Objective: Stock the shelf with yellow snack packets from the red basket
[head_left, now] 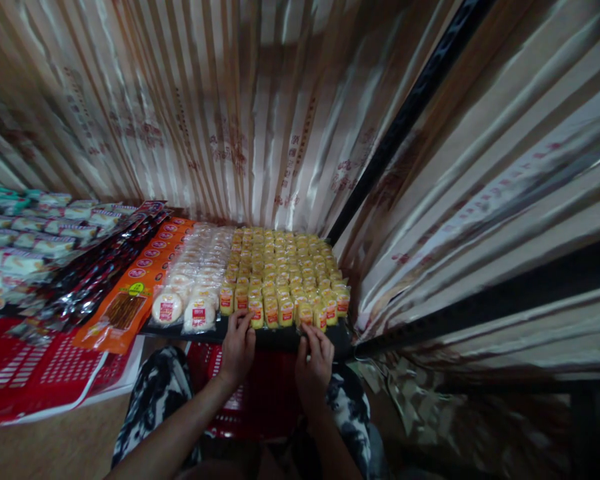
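Observation:
Small yellow wrapped cakes with red-and-white labels stand in tight rows on a dark shelf. My left hand is at the front row, its fingertips against a cake left of the middle. Further right, my right hand touches the lower front of another cake with its fingertips, the thumb held apart. Both hands have their fingers reaching forward and partly bent, and neither has visibly lifted a cake. Left of the cakes lie round white crackers in clear wrappers.
An orange snack packet, dark shiny packets and white wrapped snacks lie further left. Red baskets stand below the shelf, one between my knees. A black metal post rises at the right, before striped plastic sheeting.

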Demonstrator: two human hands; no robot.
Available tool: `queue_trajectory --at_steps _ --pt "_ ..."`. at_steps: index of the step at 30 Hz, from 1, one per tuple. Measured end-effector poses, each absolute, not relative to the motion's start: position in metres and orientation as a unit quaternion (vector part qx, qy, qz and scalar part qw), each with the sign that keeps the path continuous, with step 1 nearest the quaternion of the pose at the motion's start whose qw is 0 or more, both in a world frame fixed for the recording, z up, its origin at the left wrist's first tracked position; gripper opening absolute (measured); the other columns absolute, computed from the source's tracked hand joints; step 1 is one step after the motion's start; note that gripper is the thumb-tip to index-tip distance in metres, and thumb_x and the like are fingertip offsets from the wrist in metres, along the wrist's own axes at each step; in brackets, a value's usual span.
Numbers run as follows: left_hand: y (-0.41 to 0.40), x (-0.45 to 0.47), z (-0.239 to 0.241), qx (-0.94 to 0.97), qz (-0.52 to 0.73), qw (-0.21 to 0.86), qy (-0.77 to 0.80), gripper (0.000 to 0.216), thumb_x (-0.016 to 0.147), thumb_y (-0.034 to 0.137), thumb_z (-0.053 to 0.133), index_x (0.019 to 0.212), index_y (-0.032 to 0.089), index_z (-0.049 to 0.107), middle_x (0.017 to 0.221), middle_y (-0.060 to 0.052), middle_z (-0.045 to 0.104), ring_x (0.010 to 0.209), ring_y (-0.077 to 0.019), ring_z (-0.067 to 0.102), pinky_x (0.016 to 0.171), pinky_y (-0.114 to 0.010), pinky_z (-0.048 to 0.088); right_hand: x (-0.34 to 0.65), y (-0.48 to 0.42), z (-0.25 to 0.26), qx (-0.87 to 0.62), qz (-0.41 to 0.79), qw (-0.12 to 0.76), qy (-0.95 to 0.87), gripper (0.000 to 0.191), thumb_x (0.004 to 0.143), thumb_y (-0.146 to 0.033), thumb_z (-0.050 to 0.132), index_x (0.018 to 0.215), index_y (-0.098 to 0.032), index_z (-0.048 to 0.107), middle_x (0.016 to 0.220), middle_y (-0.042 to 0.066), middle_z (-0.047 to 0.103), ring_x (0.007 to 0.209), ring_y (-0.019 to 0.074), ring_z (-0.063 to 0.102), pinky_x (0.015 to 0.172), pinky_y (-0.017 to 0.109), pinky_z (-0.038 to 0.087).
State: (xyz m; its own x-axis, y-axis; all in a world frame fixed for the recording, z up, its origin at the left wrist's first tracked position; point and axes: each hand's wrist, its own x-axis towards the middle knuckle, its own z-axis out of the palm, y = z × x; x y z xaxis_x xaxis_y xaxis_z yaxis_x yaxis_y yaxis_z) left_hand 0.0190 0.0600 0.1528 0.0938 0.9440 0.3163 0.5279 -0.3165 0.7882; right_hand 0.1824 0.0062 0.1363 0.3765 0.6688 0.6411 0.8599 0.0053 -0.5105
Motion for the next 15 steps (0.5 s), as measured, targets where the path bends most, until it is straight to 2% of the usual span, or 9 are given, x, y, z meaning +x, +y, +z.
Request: queue_trajectory --at_steps 3,10,15 --pt "0.0602 0.0172 0.1523 0.697 0.411 0.245 0.534 0.036 0.085 0.018 0.036 0.114 0.018 0.058 0.111 -0.009 0.052 0.102 -0.0196 0.056 0.091 -0.035 0.047 0.1931 0.0051 0.1332 -0.715 -0.104 0.440 -0.532 0.031 0.092 -0.028 0.039 0.109 -0.016 0.062 0.099 0.012 0.060 0.097 0.0215 0.054 0.088 0.042 0.044" --pt "0.0624 0.0188 0.1496 0.713 0.404 0.244 0.518 0.038 0.086 0.018 0.035 0.118 0.018 0.056 0.113 -0.009 0.052 0.108 -0.0191 0.053 0.096 -0.035 0.044 0.1928 0.0107 0.1272 -0.701 -0.076 0.423 -0.569 0.037 0.093 -0.025 0.033 0.124 -0.018 0.053 0.115 0.013 0.057 0.108 0.0205 0.051 0.092 0.040 0.043" --pt "0.0636 0.0184 0.1458 0.724 0.407 0.223 0.511 0.038 0.087 0.017 0.034 0.117 0.016 0.056 0.114 -0.010 0.052 0.109 -0.0199 0.051 0.097 -0.037 0.044 0.1930 0.0102 0.1280 -0.691 -0.094 0.429 -0.574 0.036 0.093 -0.023 0.035 0.124 -0.018 0.053 0.115 0.013 0.058 0.110 0.0211 0.051 0.093 0.042 0.043"
